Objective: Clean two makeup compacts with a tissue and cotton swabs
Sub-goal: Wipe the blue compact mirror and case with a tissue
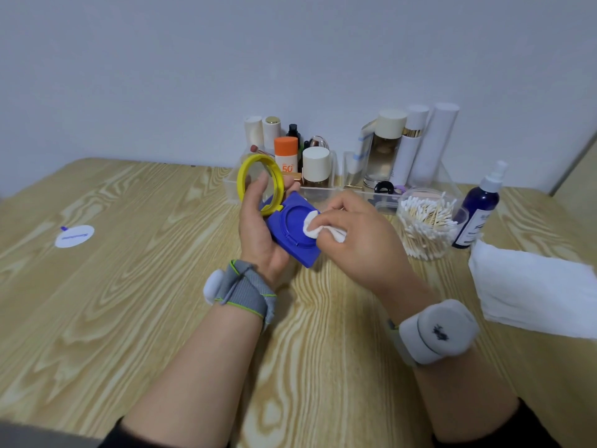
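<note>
My left hand (pixel 258 227) grips an open makeup compact above the table: a blue square base (pixel 292 234) with a round recess and a yellow ring lid (pixel 260 185) standing upright. My right hand (pixel 358 234) pinches a folded white tissue (pixel 315 226) and presses it into the right side of the blue recess. A clear tub of cotton swabs (pixel 426 224) stands to the right. A second, round white compact (pixel 74 236) with blue lettering lies flat at the far left of the table.
A stack of white tissues (pixel 533 292) lies at the right edge. A dark blue spray bottle (pixel 481 208) stands beside the swabs. Clear organisers (pixel 323 189) with bottles and tubes line the wall behind my hands. The wooden table (pixel 145 286) spreads out to the left.
</note>
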